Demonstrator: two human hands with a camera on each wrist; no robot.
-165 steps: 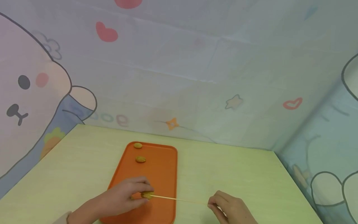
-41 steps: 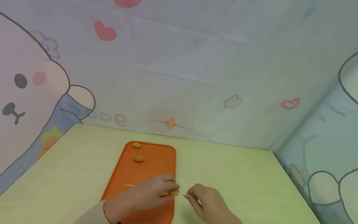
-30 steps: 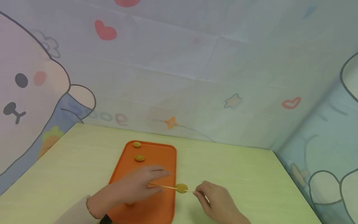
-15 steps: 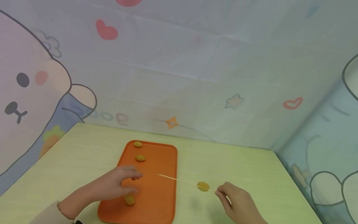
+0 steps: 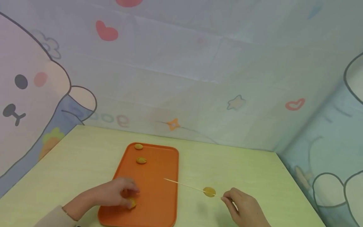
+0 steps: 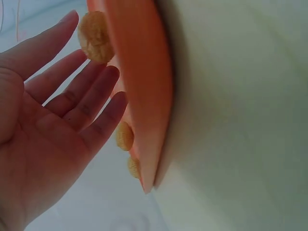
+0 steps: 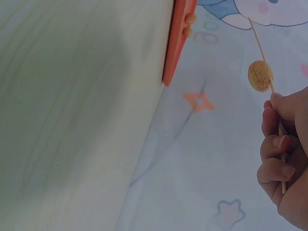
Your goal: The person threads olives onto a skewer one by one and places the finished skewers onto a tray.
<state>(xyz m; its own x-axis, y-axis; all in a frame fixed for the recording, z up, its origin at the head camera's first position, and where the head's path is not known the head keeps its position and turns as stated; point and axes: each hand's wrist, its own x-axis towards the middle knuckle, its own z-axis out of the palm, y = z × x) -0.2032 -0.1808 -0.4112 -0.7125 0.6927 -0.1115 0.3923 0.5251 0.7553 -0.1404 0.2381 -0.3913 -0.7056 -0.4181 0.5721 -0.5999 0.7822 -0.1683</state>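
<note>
My right hand (image 5: 244, 206) grips a thin wooden skewer (image 7: 258, 41) near its blunt end, above the table right of the tray. One yellow-brown, wrinkled oval ball (image 5: 209, 192) is threaded on it, close to my fingertips; the pointed end reaches left over the orange tray (image 5: 158, 189). My left hand (image 5: 113, 193) is low over the tray's near left part, thumb and fingers spread about a second ball (image 6: 95, 37). In the left wrist view the fingers are loosely extended, not closed around it; whether they touch is unclear.
Two similar balls, a nearer one (image 5: 141, 160) and a farther one (image 5: 138, 146), lie at the tray's far left. The tray rests on a pale wooden table (image 5: 232, 167). Behind stands a printed cloth backdrop (image 5: 181, 78), with another panel at the right.
The threaded ball has slid along the skewer towards my right hand. My left hand has let go of it and moved left and down to another ball. The skewer has swung right.
</note>
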